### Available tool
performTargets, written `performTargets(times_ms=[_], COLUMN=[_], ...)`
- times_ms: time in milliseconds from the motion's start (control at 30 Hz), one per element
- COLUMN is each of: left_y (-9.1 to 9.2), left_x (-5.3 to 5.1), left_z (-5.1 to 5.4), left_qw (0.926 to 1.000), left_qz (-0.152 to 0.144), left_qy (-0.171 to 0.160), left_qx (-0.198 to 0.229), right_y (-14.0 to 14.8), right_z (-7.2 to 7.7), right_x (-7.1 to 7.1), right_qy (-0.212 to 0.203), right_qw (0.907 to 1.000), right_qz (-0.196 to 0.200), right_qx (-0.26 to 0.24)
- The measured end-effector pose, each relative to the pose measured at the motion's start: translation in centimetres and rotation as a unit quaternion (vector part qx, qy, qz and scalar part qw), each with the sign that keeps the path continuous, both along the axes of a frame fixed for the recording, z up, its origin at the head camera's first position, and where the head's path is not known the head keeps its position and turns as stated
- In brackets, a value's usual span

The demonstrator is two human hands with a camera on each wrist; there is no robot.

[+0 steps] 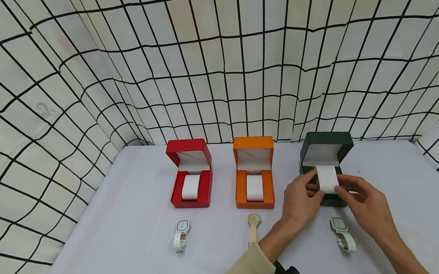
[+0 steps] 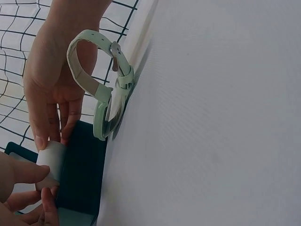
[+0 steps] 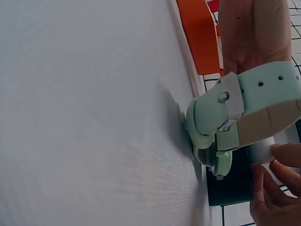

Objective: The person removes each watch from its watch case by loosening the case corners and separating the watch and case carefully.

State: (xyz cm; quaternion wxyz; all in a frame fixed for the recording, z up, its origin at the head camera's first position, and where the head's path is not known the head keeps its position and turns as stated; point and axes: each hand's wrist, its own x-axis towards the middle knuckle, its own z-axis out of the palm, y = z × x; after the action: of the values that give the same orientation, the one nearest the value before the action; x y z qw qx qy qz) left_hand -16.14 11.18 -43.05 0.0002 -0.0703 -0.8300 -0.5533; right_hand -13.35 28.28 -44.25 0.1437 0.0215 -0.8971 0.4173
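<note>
Both hands hold a white watch cushion point(image 1: 327, 179) at the open dark green watch box point(image 1: 332, 200). My left hand point(image 1: 301, 197) pinches the cushion's left side, and my right hand point(image 1: 367, 204) pinches its right side. The cushion looks raised and tilted at the box's opening; fingers hide part of the box's inside. A mint green watch point(image 1: 343, 234) with a buckled strap lies in front of the box. In the left wrist view the thumb presses the cushion point(image 2: 55, 155) above the dark green box wall point(image 2: 82, 174).
An orange watch box point(image 1: 254, 205) and a red watch box point(image 1: 190, 204) stand open to the left, each with a white cushion inside. A cream watch point(image 1: 253, 227) and a white watch point(image 1: 180, 236) lie before them. A black-lined grid wall point(image 1: 224, 62) rises behind the white table point(image 1: 131, 224).
</note>
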Motion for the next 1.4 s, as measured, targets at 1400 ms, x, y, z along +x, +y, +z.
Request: performTargets(times_ms=[1400], left_y=[0.34], left_x=[-0.82], left_z=[-0.28], left_qw=[0.9960], left_qz=[0.008], left_qy=[0.029], left_qx=[-0.084], right_y=[-0.37], right_z=[-0.14], right_x=[-0.45], right_qy=[-0.018], right_qw=[0.9987], right_qz=[0.005], right_qx=[0.047])
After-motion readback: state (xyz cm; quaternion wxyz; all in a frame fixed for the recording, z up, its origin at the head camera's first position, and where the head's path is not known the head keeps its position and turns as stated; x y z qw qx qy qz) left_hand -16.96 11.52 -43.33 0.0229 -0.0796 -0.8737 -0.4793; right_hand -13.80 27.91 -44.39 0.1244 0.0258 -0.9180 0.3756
